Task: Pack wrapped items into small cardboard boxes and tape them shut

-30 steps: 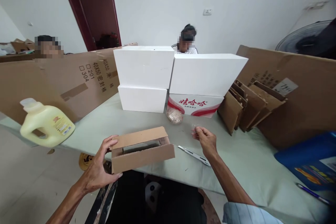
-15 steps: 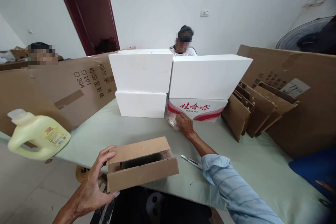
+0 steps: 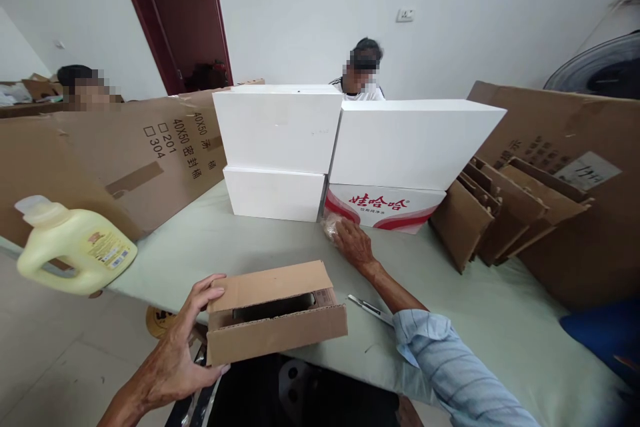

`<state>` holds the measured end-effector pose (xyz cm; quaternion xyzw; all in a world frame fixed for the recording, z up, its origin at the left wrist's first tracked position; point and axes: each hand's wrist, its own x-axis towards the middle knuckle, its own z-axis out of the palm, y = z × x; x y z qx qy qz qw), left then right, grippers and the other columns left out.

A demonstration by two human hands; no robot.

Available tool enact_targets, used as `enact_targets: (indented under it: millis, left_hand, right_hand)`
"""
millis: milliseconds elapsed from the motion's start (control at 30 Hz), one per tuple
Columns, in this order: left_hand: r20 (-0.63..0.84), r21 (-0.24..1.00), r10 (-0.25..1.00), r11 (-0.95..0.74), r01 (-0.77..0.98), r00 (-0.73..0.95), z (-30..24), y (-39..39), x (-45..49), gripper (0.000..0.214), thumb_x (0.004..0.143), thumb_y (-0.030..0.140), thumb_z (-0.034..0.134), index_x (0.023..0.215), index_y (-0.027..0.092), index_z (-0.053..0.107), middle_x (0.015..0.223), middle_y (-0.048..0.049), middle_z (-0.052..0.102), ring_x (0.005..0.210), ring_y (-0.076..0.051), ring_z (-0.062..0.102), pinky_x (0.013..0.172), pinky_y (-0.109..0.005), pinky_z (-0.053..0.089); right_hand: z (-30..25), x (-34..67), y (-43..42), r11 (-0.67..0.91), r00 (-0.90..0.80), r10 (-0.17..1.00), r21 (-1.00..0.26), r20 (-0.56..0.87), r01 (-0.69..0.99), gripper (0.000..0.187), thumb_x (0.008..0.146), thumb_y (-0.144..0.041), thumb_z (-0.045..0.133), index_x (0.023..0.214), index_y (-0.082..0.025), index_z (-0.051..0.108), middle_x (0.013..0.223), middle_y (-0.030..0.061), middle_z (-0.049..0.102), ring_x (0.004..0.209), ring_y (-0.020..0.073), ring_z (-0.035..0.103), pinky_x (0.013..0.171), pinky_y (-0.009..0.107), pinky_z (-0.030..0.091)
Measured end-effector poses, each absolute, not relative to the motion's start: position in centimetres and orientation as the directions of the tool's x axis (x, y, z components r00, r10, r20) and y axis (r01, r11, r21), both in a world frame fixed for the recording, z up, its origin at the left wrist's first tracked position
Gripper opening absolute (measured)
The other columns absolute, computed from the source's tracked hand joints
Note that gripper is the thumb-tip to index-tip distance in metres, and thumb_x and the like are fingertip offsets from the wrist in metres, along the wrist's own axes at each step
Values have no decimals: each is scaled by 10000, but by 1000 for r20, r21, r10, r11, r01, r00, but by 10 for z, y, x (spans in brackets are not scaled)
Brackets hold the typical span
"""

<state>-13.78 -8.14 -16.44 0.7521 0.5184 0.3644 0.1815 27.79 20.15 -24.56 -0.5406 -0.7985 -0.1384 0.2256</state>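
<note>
My left hand (image 3: 183, 347) grips the left end of a small brown cardboard box (image 3: 280, 337), thumb below and fingers on top. The box lies near the table's front edge, its top flaps partly apart over a dark gap. My right hand (image 3: 355, 243) reaches forward, its fingers curled over a crumpled clear plastic wad (image 3: 330, 225). That wad rests on the table before a white and red printed carton (image 3: 385, 208). Under my right forearm, a utility knife (image 3: 370, 309) lies flat, its rear end by the sleeve.
White boxes (image 3: 275, 137) are stacked at the table's back. A yellow jug (image 3: 75, 247) stands left, beside a big brown carton (image 3: 115, 153). Folded cardboard pieces (image 3: 463, 220) lean at the right. Two people (image 3: 365, 70) sit beyond the table.
The view has shifted slightly. My right hand's fingers have moved further over the plastic wad. My left hand keeps its hold on the cardboard box.
</note>
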Motion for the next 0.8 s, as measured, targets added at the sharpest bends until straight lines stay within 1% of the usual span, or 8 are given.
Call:
enact_targets:
  millis: [133,300,467,667,733,800]
  left_hand:
    - [370,650,908,-403,644,195,-163,-81,-136,919,741,181,815,1554,306,405,1681,-200,386,1582,-411,426,1181,-578,520]
    - [389,643,899,-423,638,203,-162,-79,-135,918,727,170,822,1541,307,420,1661,-202,414,1569,-419,444,1131,-553,566]
    - [355,670,912,-403,623,208,-160,-78,-136,966,714,123,833,1558,304,398,1680,-211,377,1583,-430,415,1185,-585,512]
    - [356,694,908,-415,589,221,-155,-74,-134,1032,692,115,834,1586,308,357,1693,-197,341,1608,-421,365,1250,-617,425]
    - [357,692,905,-422,585,229,-155,-72,-134,1053,695,126,843,1601,308,338,1694,-190,341,1605,-416,368,1258,-614,417]
    - [370,688,899,-435,581,234,-154,-69,-134,1075,696,140,850,1615,304,317,1689,-187,351,1596,-413,380,1256,-611,423]
  right_hand:
    - [-255,280,203,375,-336,795,27,505,927,437,1083,-304,407,1392,-173,687,1463,191,650,1296,338,578,1019,430,545]
    - [-265,282,203,383,-370,785,80,497,920,468,1068,-266,428,1483,-182,627,1522,187,610,1360,343,539,1087,460,525]
    - [-271,285,197,391,-392,791,104,470,914,498,1069,-295,465,1537,-161,575,1610,198,538,1426,344,500,1145,469,470]
    - [-268,283,190,389,-366,818,41,444,920,578,1027,-315,517,1578,-141,519,1691,227,439,1490,402,445,1179,574,423]
    - [-264,282,189,393,-350,827,-7,440,920,588,1015,-322,512,1574,-139,517,1691,233,437,1499,408,443,1178,594,424]
    - [-256,283,188,392,-321,836,-73,445,917,583,1011,-338,501,1560,-143,527,1667,239,470,1483,411,470,1163,606,442]
